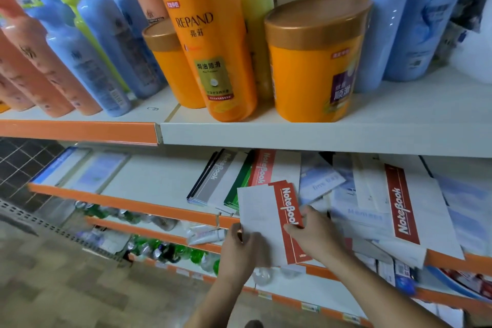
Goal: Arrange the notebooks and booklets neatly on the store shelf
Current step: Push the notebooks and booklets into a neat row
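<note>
red-spined notebooks (261, 210) in the tight fingers (292, 229) of left hand (241, 247) and right hand (315, 233)

On the shelf (154, 178) in front of you, a grey-spined notebook stack (210, 181) sits at mid-length near the front edge. Green-spined notebooks (237, 190) lie just beside it on the right, with a red-spined NoteBook (262, 168) touching those. Towards the right end a large red-spined NoteBook (404, 210) lies tilted over pale blue booklets (316, 181), overhanging the front edge. Two flat bluish booklets (99, 172) lie at the left end.
</note>
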### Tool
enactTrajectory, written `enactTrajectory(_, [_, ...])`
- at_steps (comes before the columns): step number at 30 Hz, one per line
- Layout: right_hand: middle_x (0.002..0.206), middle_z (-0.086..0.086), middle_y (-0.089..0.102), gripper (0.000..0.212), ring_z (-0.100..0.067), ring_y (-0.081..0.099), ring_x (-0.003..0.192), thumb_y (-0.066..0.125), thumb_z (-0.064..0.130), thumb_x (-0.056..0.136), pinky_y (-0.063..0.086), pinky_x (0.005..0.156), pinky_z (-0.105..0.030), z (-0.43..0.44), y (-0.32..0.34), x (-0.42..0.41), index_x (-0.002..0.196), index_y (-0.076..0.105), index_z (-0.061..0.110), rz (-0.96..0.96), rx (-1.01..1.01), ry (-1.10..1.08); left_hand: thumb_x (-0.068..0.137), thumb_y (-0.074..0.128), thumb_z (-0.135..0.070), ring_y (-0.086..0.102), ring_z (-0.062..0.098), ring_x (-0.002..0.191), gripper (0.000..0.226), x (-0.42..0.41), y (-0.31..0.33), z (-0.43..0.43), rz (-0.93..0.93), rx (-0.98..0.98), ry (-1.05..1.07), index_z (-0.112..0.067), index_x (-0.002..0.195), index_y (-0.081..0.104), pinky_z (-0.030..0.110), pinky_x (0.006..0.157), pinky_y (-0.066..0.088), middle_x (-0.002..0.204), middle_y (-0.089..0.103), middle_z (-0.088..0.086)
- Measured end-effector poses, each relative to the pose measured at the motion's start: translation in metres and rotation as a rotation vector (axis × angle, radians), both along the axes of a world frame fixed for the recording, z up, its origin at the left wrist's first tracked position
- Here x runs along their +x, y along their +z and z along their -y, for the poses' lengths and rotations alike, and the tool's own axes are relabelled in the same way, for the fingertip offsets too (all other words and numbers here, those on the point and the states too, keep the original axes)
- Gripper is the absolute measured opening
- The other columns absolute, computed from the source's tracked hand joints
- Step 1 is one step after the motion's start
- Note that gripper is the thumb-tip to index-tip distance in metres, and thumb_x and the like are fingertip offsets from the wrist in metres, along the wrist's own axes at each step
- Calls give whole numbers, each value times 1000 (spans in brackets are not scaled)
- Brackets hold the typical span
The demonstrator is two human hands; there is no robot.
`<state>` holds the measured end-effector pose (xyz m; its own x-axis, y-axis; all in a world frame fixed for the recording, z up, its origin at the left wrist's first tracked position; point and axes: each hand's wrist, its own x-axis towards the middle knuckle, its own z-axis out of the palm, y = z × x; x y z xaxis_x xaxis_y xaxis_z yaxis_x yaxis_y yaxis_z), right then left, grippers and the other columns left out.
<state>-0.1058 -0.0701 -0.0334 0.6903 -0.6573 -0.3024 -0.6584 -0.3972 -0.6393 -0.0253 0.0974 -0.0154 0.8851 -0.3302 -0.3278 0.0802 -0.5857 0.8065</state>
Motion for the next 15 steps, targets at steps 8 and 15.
enactTrajectory(8, [81, 6, 71, 18, -7, 71, 69, 65, 39, 92, 59, 65, -33, -16, 10, 11, 90, 56, 24, 156, 226, -48, 104, 50, -17, 69, 3, 83, 12, 8, 13, -21, 43, -166, 26, -21, 107, 60, 16, 63, 53, 96, 73, -9])
enactTrajectory(15, [78, 2, 75, 23, -11, 73, 69, 72, 32, 90, 60, 69, -38, -38, 21, 33, 83, 57, 16, 273, 278, -73, 106, 46, -25, 65, 11, 95, 14, 27, 22, -50, 36, -269, 60, -28, 112, 58, 36, 84, 57, 100, 69, -9])
